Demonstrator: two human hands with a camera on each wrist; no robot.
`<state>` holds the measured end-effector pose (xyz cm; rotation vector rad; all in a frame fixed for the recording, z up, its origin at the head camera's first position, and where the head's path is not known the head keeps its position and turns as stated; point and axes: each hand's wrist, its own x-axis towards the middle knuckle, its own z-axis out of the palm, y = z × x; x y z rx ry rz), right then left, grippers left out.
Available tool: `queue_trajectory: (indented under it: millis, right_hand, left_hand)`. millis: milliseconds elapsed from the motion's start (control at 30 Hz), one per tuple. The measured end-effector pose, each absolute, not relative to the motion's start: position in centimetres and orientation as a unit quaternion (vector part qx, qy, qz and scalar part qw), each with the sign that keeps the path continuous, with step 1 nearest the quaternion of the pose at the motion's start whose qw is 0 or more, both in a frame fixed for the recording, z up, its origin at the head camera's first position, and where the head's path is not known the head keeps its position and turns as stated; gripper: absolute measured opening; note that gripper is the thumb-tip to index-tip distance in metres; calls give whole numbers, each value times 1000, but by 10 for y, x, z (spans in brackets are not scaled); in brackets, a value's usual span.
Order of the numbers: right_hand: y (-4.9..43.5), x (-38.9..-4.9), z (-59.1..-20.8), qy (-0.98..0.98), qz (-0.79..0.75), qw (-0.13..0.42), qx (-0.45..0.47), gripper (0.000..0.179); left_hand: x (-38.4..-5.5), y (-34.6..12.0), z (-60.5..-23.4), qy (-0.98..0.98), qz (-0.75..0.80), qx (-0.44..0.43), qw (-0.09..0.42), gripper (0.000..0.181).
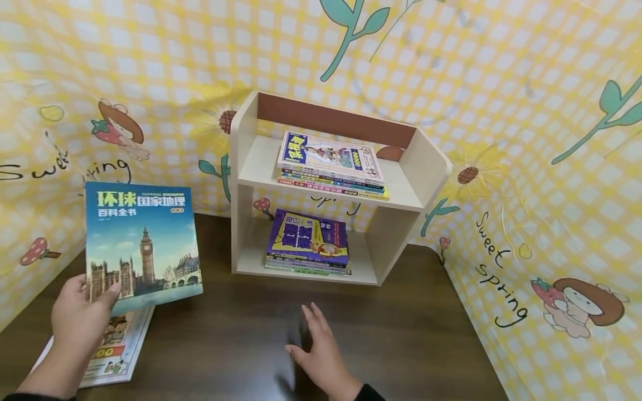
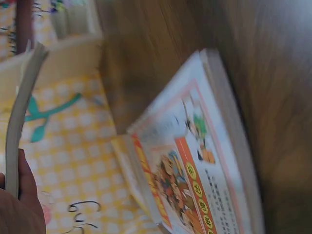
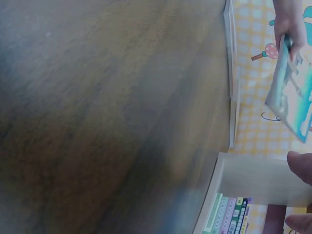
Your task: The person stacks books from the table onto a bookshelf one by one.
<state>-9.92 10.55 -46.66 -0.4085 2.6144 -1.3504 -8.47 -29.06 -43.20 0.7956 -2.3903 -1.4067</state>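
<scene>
My left hand point(image 1: 82, 312) grips a blue book point(image 1: 145, 245) by its lower left corner, thumb on the cover, which shows a clock tower. The book is held up above the table, and its page edges point(image 2: 22, 117) show in the left wrist view. Beneath that hand a white picture book point(image 1: 117, 356) lies on the table, partly hidden by the hand and the blue book. My right hand point(image 1: 323, 353) hovers over the table in front of the shelf with fingers extended, holding nothing. Its thumb point(image 3: 301, 165) appears at the edge of the right wrist view.
A two-tier cream bookshelf point(image 1: 396, 245) stands at the back of the dark wooden table point(image 1: 220, 334). On its upper tier lies a stack of books point(image 1: 331, 159); another stack, topped by a purple book point(image 1: 308, 236), lies below. Yellow checked cloth point(image 1: 526, 211) hangs around the table.
</scene>
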Motion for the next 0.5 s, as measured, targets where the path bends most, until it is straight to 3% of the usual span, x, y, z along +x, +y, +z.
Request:
queue_trajectory:
  millis: [133, 300, 500]
  right_hand:
    - [105, -101, -461, 878, -455, 80, -129, 76]
    - [100, -103, -452, 870, -470, 90, -119, 72]
    - [91, -101, -437, 840, -518, 99, -130, 67]
  left_hand:
    - [-63, -273, -431, -821, -494, 248, 144, 65]
    - [-43, -243, -434, -733, -628, 140, 222, 37]
    - [-34, -203, -435, -600, -764, 26, 235, 36]
